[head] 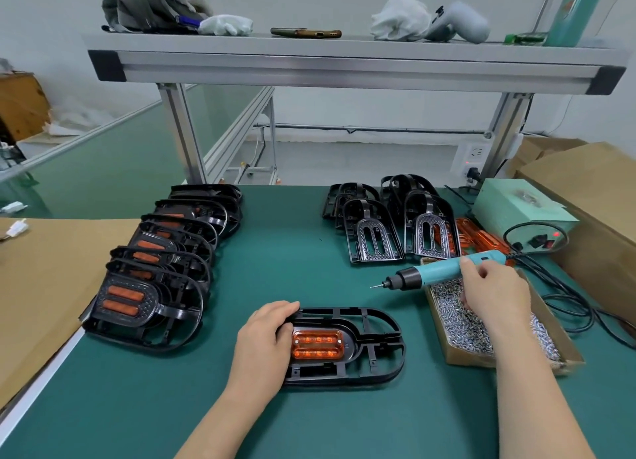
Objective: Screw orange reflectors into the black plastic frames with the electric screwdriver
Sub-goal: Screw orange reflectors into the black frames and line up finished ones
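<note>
Here the left hand curls over the left end of the near black frame, steadying it and the seated orange reflector; the right hand grips the electric screwdriver over the screw box, probably to fetch a screw.

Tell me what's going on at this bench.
A person's left hand holds a black frame on the green mat, an orange reflector seated in it. The right hand grips the electric screwdriver above the screw box, its bit clear of the frame. Fitted frames lie stacked at left, empty frames behind.
</note>
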Motion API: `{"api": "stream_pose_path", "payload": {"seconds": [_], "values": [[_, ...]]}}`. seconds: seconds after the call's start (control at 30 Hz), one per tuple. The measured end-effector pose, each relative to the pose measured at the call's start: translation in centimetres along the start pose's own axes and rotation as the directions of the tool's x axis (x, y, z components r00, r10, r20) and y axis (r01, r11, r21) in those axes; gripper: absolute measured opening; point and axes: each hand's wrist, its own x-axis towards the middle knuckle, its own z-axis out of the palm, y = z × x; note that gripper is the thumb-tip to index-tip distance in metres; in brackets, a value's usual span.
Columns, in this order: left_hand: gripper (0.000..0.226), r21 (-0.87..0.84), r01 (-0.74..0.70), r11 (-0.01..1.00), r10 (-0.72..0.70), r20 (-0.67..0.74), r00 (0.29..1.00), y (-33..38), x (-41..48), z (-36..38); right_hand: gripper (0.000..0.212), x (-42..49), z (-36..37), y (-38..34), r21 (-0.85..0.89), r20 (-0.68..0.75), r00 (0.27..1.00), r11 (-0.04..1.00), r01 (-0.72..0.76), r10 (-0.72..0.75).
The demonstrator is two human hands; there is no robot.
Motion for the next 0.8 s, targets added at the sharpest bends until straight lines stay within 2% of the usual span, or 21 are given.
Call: {"api": "stream_pose_path", "payload": {"seconds": [0.17, 0.23, 0.33, 0.43, 0.5, 0.6, 0.8], "values": [[0.034, -0.025, -0.011, 1.0, 0.011, -0.018, 1.0, 0.1, -0.1, -0.2, 0.043, -0.6, 0.4, -0.5, 0.07, -0.07, 0.997, 0.997, 0.013, -0.008], [0.036, -0.09, -0.038, 0.995, 0.037, -0.015, 0.999, 0.5, -0.3, -0.4, 0.042, -0.9, 0.5, -0.8, 0.114, -0.097, 0.995, 0.993, 0.006, 0.005], [0.069, -0.161, -0.095, 0.982, 0.122, 0.172, 0.977, 0.9, -0.6, -0.8, 0.039, -1.6, 0.5, -1.2, 0.182, -0.145, 0.989, 0.983, 0.027, 0.0], [0.108, 0.039, -0.21, 0.977, 0.175, 0.414, 0.893, 0.6, -0.5, -0.8, 0.037, -2.2, 0.7, -1.4, 0.239, -0.183, 0.983, 0.97, 0.051, -0.006], [0.121, 0.148, -0.287, 0.947, 0.18, 0.494, 0.85, 0.2, -0.2, -0.8, 0.037, -2.6, 0.8, -1.6, 0.254, -0.206, 0.978, 0.965, 0.064, -0.011], [0.126, 0.151, -0.302, 0.941, 0.192, 0.495, 0.847, -0.2, 0.0, -0.7, 0.036, -3.0, 0.8, -1.8, 0.27, -0.212, 0.977, 0.96, 0.072, -0.014], [0.127, 0.093, -0.3, 0.949, 0.244, 0.385, 0.89, -0.4, -0.6, -1.1, 0.038, -3.6, 0.9, -2.1, 0.349, -0.283, 0.958, 0.927, 0.137, -0.035]]}}
